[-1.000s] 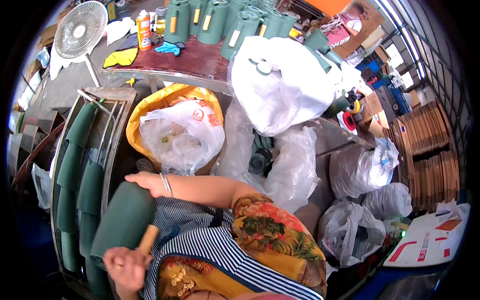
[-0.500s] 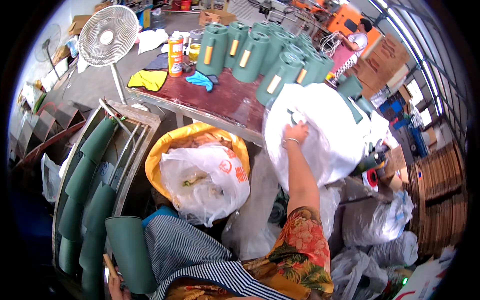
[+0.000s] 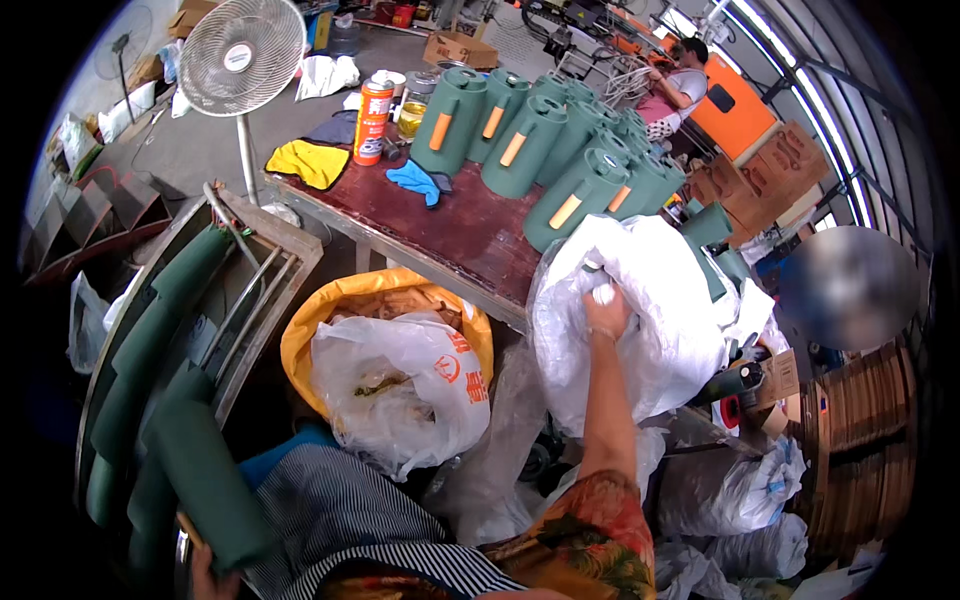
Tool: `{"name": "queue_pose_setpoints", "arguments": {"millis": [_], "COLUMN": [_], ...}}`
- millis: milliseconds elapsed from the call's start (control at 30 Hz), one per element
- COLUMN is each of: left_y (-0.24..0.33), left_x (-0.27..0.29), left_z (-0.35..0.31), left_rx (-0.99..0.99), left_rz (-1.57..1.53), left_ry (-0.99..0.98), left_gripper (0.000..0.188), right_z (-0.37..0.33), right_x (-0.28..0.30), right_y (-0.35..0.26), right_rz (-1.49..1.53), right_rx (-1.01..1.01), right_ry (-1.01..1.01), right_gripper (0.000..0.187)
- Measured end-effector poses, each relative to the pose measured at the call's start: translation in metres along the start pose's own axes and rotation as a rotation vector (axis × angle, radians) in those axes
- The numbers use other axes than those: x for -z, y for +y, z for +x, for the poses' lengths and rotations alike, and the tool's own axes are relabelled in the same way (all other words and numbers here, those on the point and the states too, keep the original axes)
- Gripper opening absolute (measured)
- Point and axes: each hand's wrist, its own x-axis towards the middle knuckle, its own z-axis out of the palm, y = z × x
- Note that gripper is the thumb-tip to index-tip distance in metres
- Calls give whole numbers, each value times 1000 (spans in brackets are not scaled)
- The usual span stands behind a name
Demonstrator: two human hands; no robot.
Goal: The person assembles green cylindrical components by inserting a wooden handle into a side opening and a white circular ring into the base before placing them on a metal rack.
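Observation:
My right hand (image 3: 605,312) reaches forward into the mouth of a large white plastic bag (image 3: 665,340) that leans on the table's edge, and its fingers are closed on a white fold there. Whether a separate item is in the fingers I cannot tell. My left hand (image 3: 203,578) is only partly visible at the lower edge. It grips a dark green jug body (image 3: 205,480) lying across my striped lap, next to a small tan handle piece.
Several green jugs with orange handles (image 3: 520,145) stand on the dark red table (image 3: 460,230), with a spray can (image 3: 372,120) and cloths. A yellow bin holding a white bag (image 3: 400,385) sits below. A rack of green bodies (image 3: 150,340) lies left, a fan (image 3: 240,45) behind, and other people sit far right.
My right hand left the green body on my lap and stretched up to the white bag. The view tilted upward, bringing the table closer.

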Motion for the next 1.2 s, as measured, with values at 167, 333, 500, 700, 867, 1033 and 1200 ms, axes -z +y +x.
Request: {"name": "queue_pose_setpoints", "arguments": {"millis": [167,333,500,700,867,1033,1200], "left_y": [-11,17,13,17,26,36,36], "left_x": [-40,-138,-137,-111,-94,-91,-92], "left_z": [41,56,17,-2,-10,-15,-6], "left_rx": [-128,-15,-42,-66,-83,-99,-13], "left_rz": [-492,-768,-853,-888,-894,-846,-854], "left_ry": [56,-93,-114,-2,-20,-19,9], "left_gripper": [33,27,30,41,38,36,34], "right_z": [-182,-311,-373,-414,-431,-417,-413], "right_x": [114,202,255,237,237,260,245], "right_y": [-104,-204,-299,-325,-335,-357,-362], "right_rz": [944,993,505,832,746,431,440], "right_rx": [214,789,1554,1633,1733,2195,2110], "right_ry": [-481,-938,-359,-366,-279,143,-58], "right_gripper": [78,78,83,89,80,62,63]}}
